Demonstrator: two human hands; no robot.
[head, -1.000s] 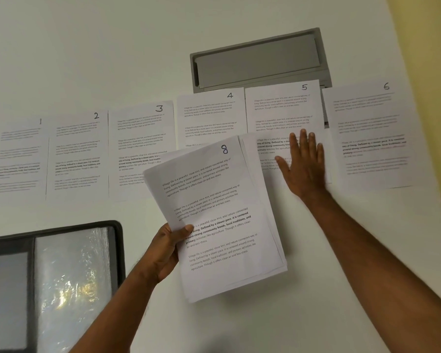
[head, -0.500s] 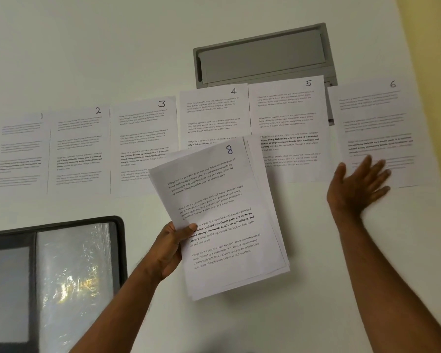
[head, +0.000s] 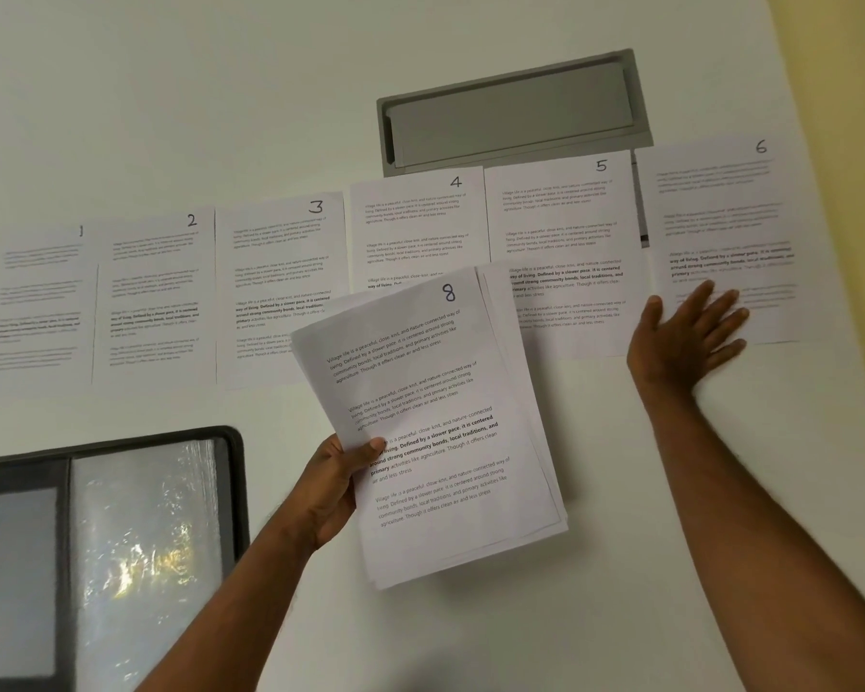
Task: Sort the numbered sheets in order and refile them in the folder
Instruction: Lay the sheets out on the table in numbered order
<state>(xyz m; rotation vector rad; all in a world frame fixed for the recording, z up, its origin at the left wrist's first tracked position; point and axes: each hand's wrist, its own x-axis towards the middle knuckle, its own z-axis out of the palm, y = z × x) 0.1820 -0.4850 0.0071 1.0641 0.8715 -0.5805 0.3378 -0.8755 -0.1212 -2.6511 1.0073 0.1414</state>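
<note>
While the left hand point(head: 331, 486) pinches a stack point(head: 435, 427) topped by sheet 8 at centre frame, thumb curled over its edge, the right hand point(head: 685, 337) lies flat, fingers spread, on the lower corner of sheet 6 point(head: 725, 232) at right. Sheets 1–5 point(head: 280, 287) line the table point(head: 171, 92) leftward; the folder point(head: 106, 556) lies open, lower left.

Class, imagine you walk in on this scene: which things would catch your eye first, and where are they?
Six numbered sheets lie in a row across the white table, running 1 to 6. In front, the left hand holds up a stack of pages topped by number 8, while the right hand rests flat on sheet 6.
</note>
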